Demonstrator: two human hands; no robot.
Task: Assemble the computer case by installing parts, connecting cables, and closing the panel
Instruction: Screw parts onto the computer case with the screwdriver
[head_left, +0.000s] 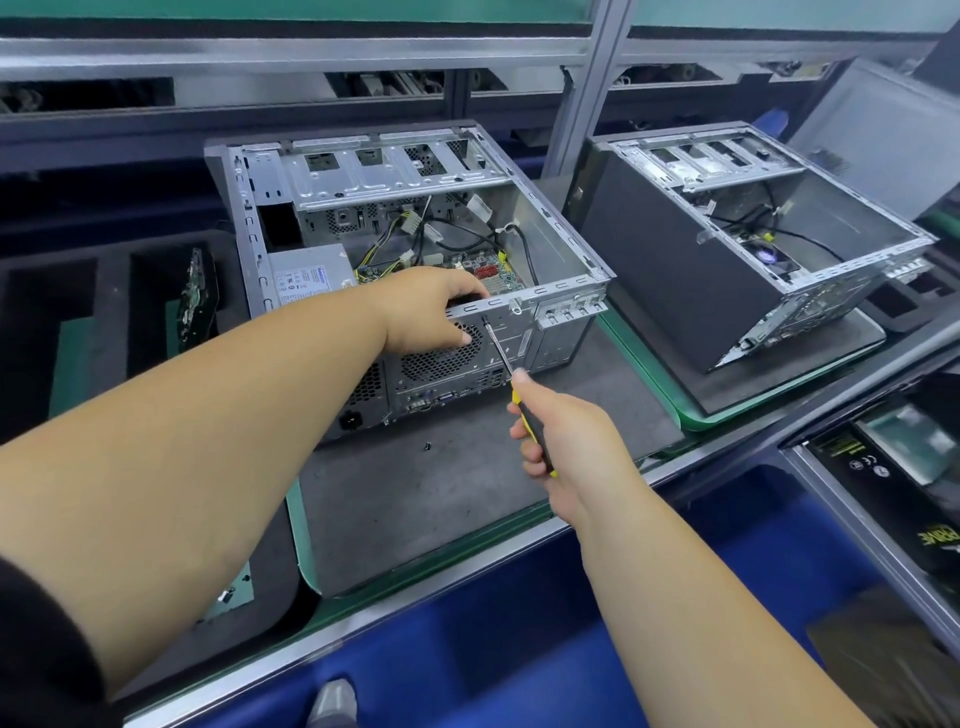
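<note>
At the centre of the frame an open computer case lies on its side on a grey mat on the desk, its rear panel facing the person and its open side up, so the motherboard, cables and power supply show inside. The right hand, lower right of the case, has its fingers wrapped round the yellow and black handle of a screwdriver. The shaft runs up and to the left, and its tip meets a dark screw near the top edge of the rear panel, just right of the fan grille. The left hand curls over that same top edge, thumb on the grille, apparently bracing the case; whether its hidden fingertips hold anything inside cannot be told. The screw lies up and left of the right hand, along the tool's long axis, so driving it likely calls for keeping the shaft in that line. A small dark screw lies loose on the mat below the case. A second open case stands at upper right.
</note>
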